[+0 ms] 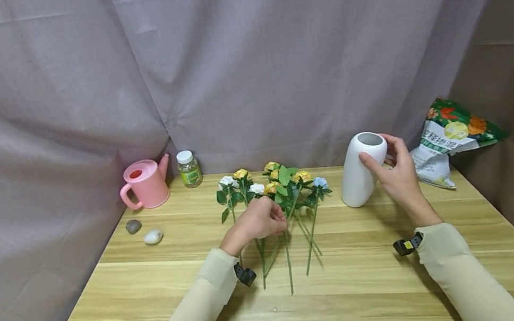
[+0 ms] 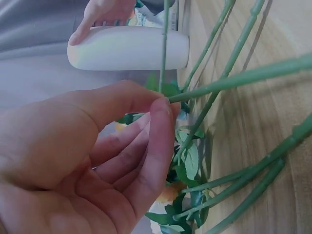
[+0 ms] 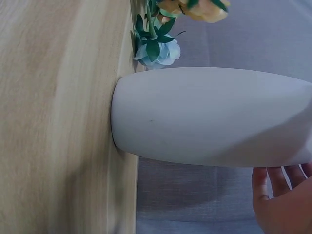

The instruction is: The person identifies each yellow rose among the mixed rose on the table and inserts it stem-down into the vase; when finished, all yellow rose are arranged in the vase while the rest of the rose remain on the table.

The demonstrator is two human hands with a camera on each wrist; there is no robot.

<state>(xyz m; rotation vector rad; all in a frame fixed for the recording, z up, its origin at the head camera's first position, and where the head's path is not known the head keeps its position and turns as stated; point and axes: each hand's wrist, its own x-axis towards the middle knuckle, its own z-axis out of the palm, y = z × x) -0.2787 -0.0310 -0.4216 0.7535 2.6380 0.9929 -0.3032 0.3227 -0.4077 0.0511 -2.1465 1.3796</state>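
Note:
Between thumb and fingertips, my left hand (image 1: 260, 218) pinches the green stem (image 2: 234, 80) of an artificial rose. Which bloom belongs to that stem is hidden behind the hand. Around it, more artificial roses lie on the table: yellow roses (image 1: 304, 176), white roses (image 1: 228, 181) and a light blue rose (image 1: 319, 182), their stems pointing toward the near edge. My right hand (image 1: 400, 169) holds a white vase (image 1: 357, 175) near its top, thumb on the near side and fingers round the far right side. The vase stands upright with its base on the table.
At the back left are a pink watering can (image 1: 146, 185) and a small jar (image 1: 189, 170) with a white lid. A grey stone (image 1: 133, 226) and a pale stone (image 1: 153, 237) lie in front of them. A printed bag (image 1: 434, 152) leans at the right, near the curtain (image 1: 274, 62).

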